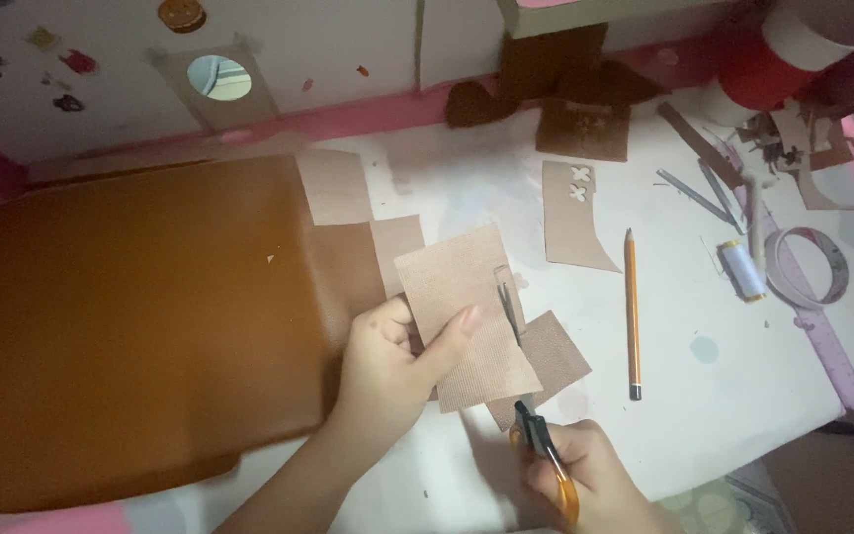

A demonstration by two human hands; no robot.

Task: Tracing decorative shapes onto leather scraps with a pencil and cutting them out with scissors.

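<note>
gripping orange scissors (546, 450) low down, right hand (585, 475) shut round the handles, blades up into a tan sheet (467, 311) the left hand (392, 371) pinches steady off the table (724, 396), pencil (632, 311) beyond.

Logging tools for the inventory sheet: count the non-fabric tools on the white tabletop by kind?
Scissors, orange-handled, in the right hand: 1
Pencil: 1
Thread spool: 1
Tape roll: 1
Tweezers: 1
Ruler: 1
Total: 6
</note>
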